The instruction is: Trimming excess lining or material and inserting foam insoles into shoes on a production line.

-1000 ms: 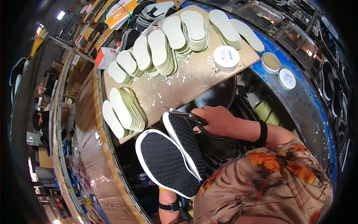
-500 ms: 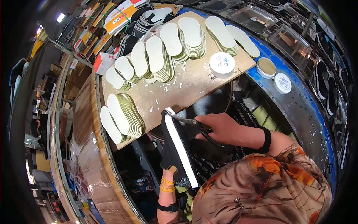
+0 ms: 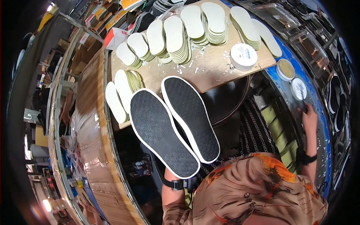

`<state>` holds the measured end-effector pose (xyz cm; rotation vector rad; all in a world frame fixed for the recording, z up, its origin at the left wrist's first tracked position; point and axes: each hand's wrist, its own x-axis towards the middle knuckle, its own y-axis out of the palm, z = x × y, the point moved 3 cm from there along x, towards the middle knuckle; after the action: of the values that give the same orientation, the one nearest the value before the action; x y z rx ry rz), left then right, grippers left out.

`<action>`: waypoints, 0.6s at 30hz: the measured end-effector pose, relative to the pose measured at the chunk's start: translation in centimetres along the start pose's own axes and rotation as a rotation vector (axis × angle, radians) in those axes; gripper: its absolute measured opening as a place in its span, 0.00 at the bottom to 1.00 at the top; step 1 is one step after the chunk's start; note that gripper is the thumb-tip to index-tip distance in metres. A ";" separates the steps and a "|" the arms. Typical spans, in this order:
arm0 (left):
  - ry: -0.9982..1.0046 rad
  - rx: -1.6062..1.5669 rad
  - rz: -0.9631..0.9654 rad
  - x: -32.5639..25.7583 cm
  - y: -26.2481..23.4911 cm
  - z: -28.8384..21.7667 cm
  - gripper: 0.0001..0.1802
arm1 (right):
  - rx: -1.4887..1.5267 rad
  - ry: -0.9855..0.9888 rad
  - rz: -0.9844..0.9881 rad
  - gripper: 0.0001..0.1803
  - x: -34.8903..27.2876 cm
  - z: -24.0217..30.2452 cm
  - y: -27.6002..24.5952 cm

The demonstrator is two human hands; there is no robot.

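A shoe-making workshop

Wooden work board (image 3: 210, 71) at 12 o'clock w/ lots of stacks of pale insoles (image 3: 174, 33), plus little cut scraps lying on it. Two black rubber soles w/ white edges (image 3: 176, 123) in the middle. Round tins (image 3: 287, 69) on a blue bench edge at 2 o'clock. Boxes & more shoe parts piled at 11 o'clock. Another worker (image 3: 65, 105) at 9 o'clock.

A wooden workbench (image 3: 213, 69) stands among crowded shelves (image 3: 93, 18) under a bright lamp (image 3: 49, 6).
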<state>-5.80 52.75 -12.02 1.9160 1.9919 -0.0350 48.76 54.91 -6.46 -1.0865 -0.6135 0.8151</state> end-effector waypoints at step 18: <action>0.156 1.126 -0.193 6.4 6.5 -6.7 0.14 | 0.480 -0.618 0.486 0.22 -0.1 17.2 1.1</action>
<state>-1.16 61.17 -6.06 2.3028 2.5144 -1.3425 35.03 64.02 -1.36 -0.5274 -0.6191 1.6594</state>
